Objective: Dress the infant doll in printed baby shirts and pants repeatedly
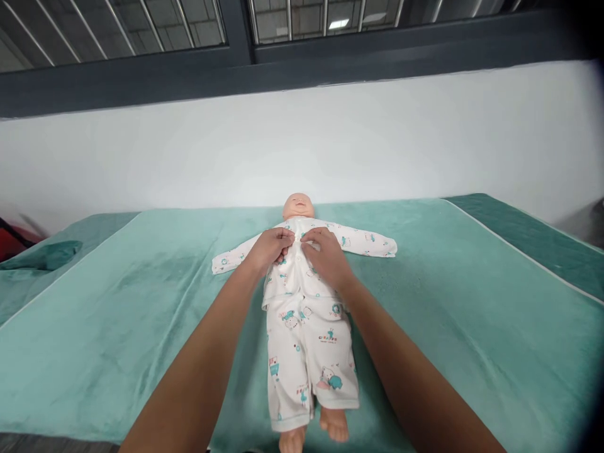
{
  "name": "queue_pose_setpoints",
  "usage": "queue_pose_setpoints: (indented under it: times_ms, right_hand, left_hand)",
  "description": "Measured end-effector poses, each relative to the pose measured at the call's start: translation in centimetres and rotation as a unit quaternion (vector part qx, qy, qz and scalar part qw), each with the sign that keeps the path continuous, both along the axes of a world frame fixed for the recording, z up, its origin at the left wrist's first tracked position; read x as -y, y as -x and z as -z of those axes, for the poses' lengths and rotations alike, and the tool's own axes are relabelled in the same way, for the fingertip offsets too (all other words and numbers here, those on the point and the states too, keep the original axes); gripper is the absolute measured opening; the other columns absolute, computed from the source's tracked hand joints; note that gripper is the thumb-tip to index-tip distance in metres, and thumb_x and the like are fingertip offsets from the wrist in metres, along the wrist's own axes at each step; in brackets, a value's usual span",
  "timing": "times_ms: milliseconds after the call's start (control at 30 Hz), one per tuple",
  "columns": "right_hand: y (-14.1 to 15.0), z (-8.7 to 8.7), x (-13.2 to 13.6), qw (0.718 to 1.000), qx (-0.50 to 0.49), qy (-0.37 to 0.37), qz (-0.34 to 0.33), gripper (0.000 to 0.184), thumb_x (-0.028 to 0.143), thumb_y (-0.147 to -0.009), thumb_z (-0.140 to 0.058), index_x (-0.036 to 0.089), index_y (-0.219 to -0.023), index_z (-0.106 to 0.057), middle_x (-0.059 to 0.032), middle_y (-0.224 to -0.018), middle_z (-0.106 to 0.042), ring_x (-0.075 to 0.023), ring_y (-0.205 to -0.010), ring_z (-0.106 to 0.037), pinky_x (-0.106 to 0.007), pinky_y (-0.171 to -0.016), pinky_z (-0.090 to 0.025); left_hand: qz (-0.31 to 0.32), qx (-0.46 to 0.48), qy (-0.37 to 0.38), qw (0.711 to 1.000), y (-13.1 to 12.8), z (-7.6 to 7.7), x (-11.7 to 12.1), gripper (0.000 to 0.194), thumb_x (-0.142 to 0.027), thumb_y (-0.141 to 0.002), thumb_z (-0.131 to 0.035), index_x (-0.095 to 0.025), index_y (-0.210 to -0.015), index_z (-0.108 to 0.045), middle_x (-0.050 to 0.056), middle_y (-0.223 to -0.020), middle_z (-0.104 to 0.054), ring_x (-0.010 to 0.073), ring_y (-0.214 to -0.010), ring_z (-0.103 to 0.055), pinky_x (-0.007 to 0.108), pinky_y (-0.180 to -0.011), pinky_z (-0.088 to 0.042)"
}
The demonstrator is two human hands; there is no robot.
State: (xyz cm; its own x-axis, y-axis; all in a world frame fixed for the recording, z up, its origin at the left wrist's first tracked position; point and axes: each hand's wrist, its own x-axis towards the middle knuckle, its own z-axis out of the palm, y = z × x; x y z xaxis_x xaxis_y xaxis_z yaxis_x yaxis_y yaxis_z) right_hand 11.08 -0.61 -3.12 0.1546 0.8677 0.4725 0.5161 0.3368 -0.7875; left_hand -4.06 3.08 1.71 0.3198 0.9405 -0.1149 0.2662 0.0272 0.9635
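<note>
A baby doll (299,205) lies on its back with its head toward the wall and its bare feet toward me. It wears a white printed long-sleeved top (299,280) and matching trousers (309,352); both sleeves stretch out sideways. My left hand (276,244) pinches the top's front edge at the chest, left of the middle line. Opposite it, my right hand (323,248) pinches the front edge on the right side. Only a small gap separates the fingertips. Whether a button or snap is between the fingers is too small to tell.
A green plush cover (448,302) spreads beneath the doll, with pale piping along its sides. Behind it rises a white wall (189,151) below a dark window frame (302,69) with metal bars. Something red (16,242) is at the far left edge.
</note>
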Motion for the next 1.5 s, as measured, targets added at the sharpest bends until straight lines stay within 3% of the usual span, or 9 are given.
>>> queue_pose_setpoints:
  times_ms: [267, 500, 867, 1000, 1100, 1233, 1367, 1500]
  right_hand:
    - [-0.6, -0.2, -0.5, 0.998, -0.033, 0.004, -0.046, 0.010, 0.022, -0.079, -0.059, 0.024, -0.085, -0.067, -0.0029, -0.103, -0.062, -0.0220, -0.101, -0.054, -0.041, -0.096, -0.041]
    - [-1.3, -0.4, -0.3, 0.995, -0.050, 0.017, -0.084, 0.010, 0.022, -0.080, -0.060, 0.024, -0.085, -0.068, -0.0024, -0.105, -0.062, -0.0217, -0.104, -0.056, -0.042, -0.098, -0.042]
    - [-1.4, -0.5, 0.1, 0.997, -0.028, 0.019, -0.069, 0.012, 0.019, -0.083, -0.058, 0.024, -0.093, -0.063, -0.0012, -0.107, -0.060, -0.0180, -0.096, -0.054, -0.036, -0.087, -0.046]
    - [-1.5, -0.2, 0.5, 0.998, -0.033, 0.011, -0.060, 0.016, 0.021, -0.085, -0.056, 0.025, -0.099, -0.061, -0.0022, -0.105, -0.060, -0.0185, -0.094, -0.055, -0.037, -0.087, -0.047]
    - [-1.6, -0.1, 1.1, 0.995, 0.004, -0.022, -0.096, 0.026, 0.020, -0.086, -0.056, 0.029, -0.110, -0.061, -0.0013, -0.119, -0.059, -0.0200, -0.111, -0.052, -0.040, -0.101, -0.040]
    - [-1.5, 0.2, 2.0, 0.993, 0.045, -0.037, -0.098, 0.030, 0.023, -0.091, -0.052, 0.032, -0.118, -0.062, 0.0006, -0.131, -0.057, -0.0208, -0.125, -0.045, -0.044, -0.109, -0.032]
    - [-1.3, 1.4, 4.2, 0.994, 0.045, -0.045, -0.088, 0.034, 0.026, -0.095, -0.047, 0.032, -0.127, -0.057, 0.0005, -0.141, -0.051, -0.0198, -0.134, -0.038, -0.045, -0.114, -0.028]
    - [-1.3, 3.2, 8.7, 0.995, 0.046, -0.027, -0.090, 0.042, 0.032, -0.097, -0.044, 0.035, -0.139, -0.046, 0.0014, -0.155, -0.029, -0.0216, -0.145, -0.022, -0.047, -0.119, -0.021]
  left_hand:
    - [-0.044, 0.031, -0.104, 0.993, -0.3, 2.0, 0.6, 0.015, -0.027, -0.075, -0.060, -0.020, -0.089, -0.061, -0.005, -0.066, -0.047, 0.0058, -0.048, -0.040, 0.016, -0.039, -0.031]
    - [-0.076, 0.042, -0.117, 0.989, -0.7, 2.7, 1.0, 0.021, -0.039, -0.079, -0.064, -0.019, -0.082, -0.066, -0.005, -0.054, -0.042, 0.0066, -0.045, -0.036, 0.018, -0.040, -0.027]
    - [-0.078, 0.097, -0.110, 0.986, -0.5, 3.5, -0.1, 0.012, -0.032, -0.080, -0.065, -0.019, -0.080, -0.066, -0.005, -0.049, -0.042, 0.0064, -0.043, -0.036, 0.018, -0.039, -0.028]
    - [-0.061, 0.109, -0.108, 0.986, 0.0, 3.7, 0.0, 0.014, -0.032, -0.083, -0.062, -0.020, -0.089, -0.067, -0.005, -0.052, -0.045, 0.0063, -0.041, -0.036, 0.019, -0.038, -0.028]
    - [-0.035, 0.066, -0.201, 0.977, 0.2, 3.8, 0.7, 0.020, -0.028, -0.087, -0.057, -0.023, -0.099, -0.071, -0.001, -0.075, -0.055, 0.0078, -0.054, -0.046, 0.021, -0.047, -0.037]
    - [-0.055, -0.036, -0.340, 0.938, 0.7, 4.7, 1.7, 0.031, -0.017, -0.091, -0.046, -0.027, -0.106, -0.072, 0.002, -0.093, -0.055, 0.0131, -0.085, -0.055, 0.026, -0.078, -0.045]
    - [-0.084, -0.045, -0.349, 0.932, 2.3, 6.9, 3.2, 0.035, -0.018, -0.093, -0.042, -0.026, -0.113, -0.069, 0.003, -0.098, -0.053, 0.0147, -0.094, -0.055, 0.029, -0.087, -0.044]
    - [-0.111, -0.045, -0.330, 0.936, 4.4, 8.7, 6.5, 0.036, -0.022, -0.096, -0.040, -0.026, -0.123, -0.063, 0.005, -0.105, -0.054, 0.0165, -0.101, -0.055, 0.032, -0.091, -0.043]
